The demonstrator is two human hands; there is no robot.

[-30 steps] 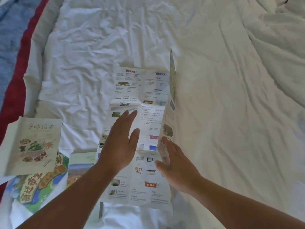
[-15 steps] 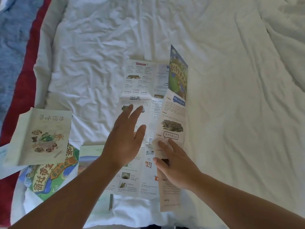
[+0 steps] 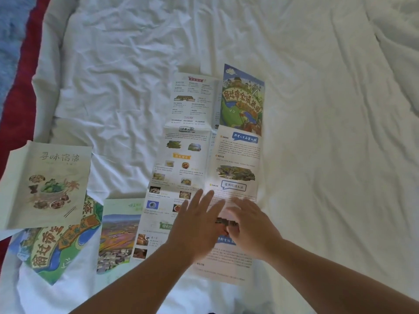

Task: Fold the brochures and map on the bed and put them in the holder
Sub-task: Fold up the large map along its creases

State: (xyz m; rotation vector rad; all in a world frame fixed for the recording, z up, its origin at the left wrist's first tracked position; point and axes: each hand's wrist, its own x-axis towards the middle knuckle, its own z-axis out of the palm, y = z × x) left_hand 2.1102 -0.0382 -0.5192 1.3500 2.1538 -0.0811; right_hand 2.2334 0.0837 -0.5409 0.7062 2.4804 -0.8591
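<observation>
A long printed map (image 3: 192,155) lies on the white bed sheet (image 3: 317,132), its right panel (image 3: 238,159) folded over and lying flat, colourful cover at the far end. My left hand (image 3: 197,225) rests flat with straight fingers near the fold. My right hand (image 3: 251,225) presses flat on the folded panel beside it. To the left lie a pale food brochure (image 3: 47,184), a colourful illustrated brochure (image 3: 56,248) under it, and a landscape-photo brochure (image 3: 118,234) partly under the map. No holder is in view.
The bed's left edge (image 3: 43,71) borders a red strip and blue floor (image 3: 13,41). A crumpled white duvet (image 3: 396,53) lies at the far right. Wrinkled sheet stretches beyond and to the right of the map.
The map's right panel, standing upright a second ago, has swung over to the left and lies flat. Both hands have come together onto the folded panel.
</observation>
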